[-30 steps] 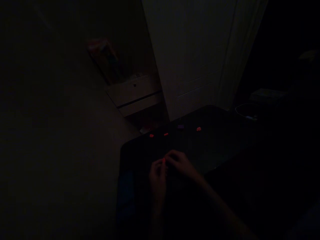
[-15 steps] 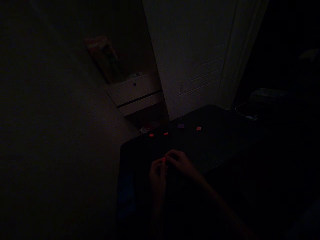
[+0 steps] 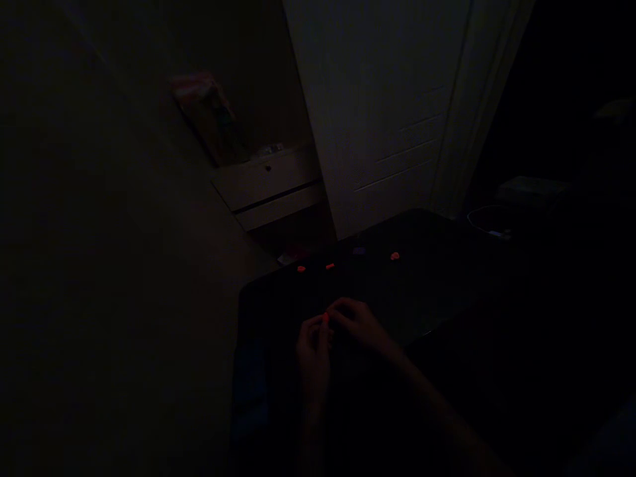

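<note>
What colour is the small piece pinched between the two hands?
Bright orange-red piece, showing best in the head view.

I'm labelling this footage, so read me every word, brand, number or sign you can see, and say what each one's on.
No readable text anywhere.
Colourful upright packet by the wall: too dark and blurred to read.
Small dark purple rectangular piece on the black table: too small to tell.
Pale boxy object at right: too dim to tell.

Four red pieces [image 3: 330, 266]; one purple piece [image 3: 358, 251]
</note>
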`<state>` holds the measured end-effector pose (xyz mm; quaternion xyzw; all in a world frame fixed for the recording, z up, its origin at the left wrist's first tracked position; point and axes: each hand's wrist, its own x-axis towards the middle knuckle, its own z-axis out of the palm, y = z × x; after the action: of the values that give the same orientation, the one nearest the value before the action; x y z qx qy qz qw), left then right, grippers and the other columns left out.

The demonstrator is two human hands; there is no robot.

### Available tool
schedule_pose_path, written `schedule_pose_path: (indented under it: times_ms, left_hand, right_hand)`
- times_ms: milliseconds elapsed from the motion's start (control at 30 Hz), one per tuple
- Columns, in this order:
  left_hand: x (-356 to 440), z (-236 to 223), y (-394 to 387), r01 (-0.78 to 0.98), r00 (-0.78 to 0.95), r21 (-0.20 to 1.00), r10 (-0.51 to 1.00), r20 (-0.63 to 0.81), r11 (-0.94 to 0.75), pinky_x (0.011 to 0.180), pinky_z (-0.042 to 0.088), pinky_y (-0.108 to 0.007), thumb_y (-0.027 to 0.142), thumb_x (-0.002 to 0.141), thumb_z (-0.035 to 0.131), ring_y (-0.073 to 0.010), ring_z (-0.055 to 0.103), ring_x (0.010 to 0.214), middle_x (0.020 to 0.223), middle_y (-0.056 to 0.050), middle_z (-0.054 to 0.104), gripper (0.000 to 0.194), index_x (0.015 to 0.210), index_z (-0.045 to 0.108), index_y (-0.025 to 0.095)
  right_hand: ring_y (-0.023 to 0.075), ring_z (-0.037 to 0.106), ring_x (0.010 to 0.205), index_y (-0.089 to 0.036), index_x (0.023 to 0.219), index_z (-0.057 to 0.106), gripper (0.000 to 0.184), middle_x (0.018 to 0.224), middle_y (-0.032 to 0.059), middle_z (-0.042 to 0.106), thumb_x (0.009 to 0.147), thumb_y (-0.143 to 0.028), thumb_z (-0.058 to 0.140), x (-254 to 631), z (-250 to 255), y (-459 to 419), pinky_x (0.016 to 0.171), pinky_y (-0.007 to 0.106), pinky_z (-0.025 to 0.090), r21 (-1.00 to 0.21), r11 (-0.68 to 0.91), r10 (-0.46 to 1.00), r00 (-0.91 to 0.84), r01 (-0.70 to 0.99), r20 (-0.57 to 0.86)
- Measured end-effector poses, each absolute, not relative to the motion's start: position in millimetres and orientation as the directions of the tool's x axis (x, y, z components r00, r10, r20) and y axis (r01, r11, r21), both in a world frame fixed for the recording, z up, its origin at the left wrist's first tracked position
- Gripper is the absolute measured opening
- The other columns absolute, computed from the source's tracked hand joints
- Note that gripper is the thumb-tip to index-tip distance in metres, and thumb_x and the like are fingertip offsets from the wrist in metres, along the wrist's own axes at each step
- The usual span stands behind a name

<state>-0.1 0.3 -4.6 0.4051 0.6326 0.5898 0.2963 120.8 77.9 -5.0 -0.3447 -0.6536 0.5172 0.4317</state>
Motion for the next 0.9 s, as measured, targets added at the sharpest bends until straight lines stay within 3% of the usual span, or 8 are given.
schedule_pose_path:
  times_ms: [900]
  left_hand:
    - [2.1,1.2,0.3,0.172,-0.513,0.985,0.851,0.112,-0.026,0.059,0.05,-0.024,0.054,0.082,0.071,-0.0153,0.064,0.066,0.074,-0.004,0.068,0.041,0.097,0.068,0.016]
  right_hand:
    - [0.0185,0.067,0.083,-0.018,0.09,0.071,0.016,0.088,0.0035,0.073,0.092,-0.031,0.064,121.6,-1.4,76.2,0.076,0.028,0.049,-0.97,0.241,0.897,-0.385,0.02,0.215]
